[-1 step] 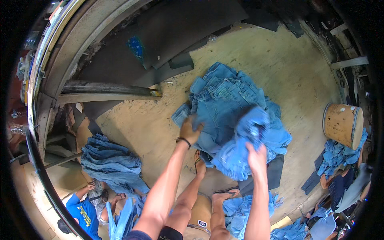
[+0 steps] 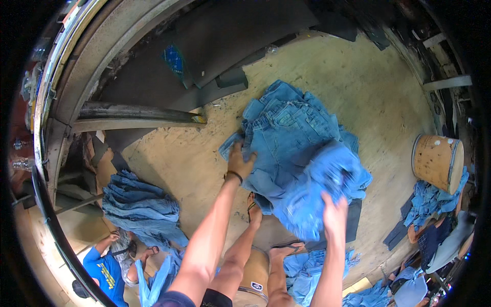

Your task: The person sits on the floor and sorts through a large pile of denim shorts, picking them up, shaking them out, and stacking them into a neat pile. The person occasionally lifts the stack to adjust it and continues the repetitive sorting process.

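A heap of blue denim garments (image 2: 281, 123) lies on the floor in front of me, with pockets and waistbands showing on top. My left hand (image 2: 241, 162) rests at the heap's left edge, its fingers spread. At the near right of the heap, my right hand (image 2: 335, 215) holds the edge of a lighter, bunched denim garment (image 2: 312, 189). This garment is smeared by motion, and part of my right hand's grip is hidden by the cloth.
I sit on a drum-shaped seat (image 2: 254, 273). Folded denim (image 2: 140, 204) lies left, beside a person in a blue shirt (image 2: 105, 271). A tan drum (image 2: 437, 162) stands right, with more denim (image 2: 434, 204) near it. A metal beam (image 2: 140, 117) juts in from the left.
My right hand and the bunched garment have shifted slightly toward me and to the right. My left hand has moved a little left, its fingers now more clearly spread.
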`<state>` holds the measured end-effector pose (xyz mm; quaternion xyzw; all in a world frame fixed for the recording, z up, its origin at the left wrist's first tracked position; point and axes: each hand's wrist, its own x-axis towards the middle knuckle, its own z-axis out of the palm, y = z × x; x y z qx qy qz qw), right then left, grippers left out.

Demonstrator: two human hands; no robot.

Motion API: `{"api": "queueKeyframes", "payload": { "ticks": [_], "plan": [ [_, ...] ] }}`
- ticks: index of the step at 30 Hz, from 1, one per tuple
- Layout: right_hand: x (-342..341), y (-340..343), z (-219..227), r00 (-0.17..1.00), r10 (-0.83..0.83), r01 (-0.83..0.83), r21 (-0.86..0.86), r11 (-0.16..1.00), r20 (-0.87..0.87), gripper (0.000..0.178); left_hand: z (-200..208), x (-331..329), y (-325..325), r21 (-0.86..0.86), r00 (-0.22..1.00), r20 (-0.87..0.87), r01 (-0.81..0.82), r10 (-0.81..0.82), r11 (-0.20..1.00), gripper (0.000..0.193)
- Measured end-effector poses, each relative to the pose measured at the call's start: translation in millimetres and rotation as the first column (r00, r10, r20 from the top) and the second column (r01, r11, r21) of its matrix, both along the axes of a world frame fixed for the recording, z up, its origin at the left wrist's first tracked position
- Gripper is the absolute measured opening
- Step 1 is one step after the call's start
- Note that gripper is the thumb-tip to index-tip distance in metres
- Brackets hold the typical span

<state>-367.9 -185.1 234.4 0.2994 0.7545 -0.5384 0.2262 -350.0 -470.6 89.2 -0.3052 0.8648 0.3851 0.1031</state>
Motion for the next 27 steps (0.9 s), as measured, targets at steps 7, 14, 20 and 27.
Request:
{"api": "queueKeyframes", "payload": {
  "ticks": [7, 14, 20, 27],
  "plan": [
    [47.1, 1.3, 49.6, 0.998, -0.019, 0.029, 0.179, 0.983, -0.060, 0.034, -46.2, -22.8, -33.6, 0.531, 0.934, 0.278, -0.345, 0.225, 0.774, 0.075],
    [-48.5, -98.2, -38.5, 0.991, 0.129, -0.130, -0.017, 0.991, -0.025, 0.066, 36.1, 23.6, 24.4, 0.653, 0.924, -0.199, -0.123, 0.326, 0.747, 0.030],
    [-59.4, -90.7, -84.5, 0.940, 0.331, -0.335, 0.034, 0.942, 0.083, 0.057, 75.2, 19.4, 5.4, 0.779, 0.852, -0.023, 0.343, -0.523, 0.525, 0.045],
    [80.6, 95.7, 47.8, 0.957, -0.232, 0.181, 0.265, 0.947, 0.176, 0.050, -35.7, -6.6, -16.9, 0.347, 0.968, 0.178, -0.232, 0.179, 0.909, 0.074]
  ]
}}
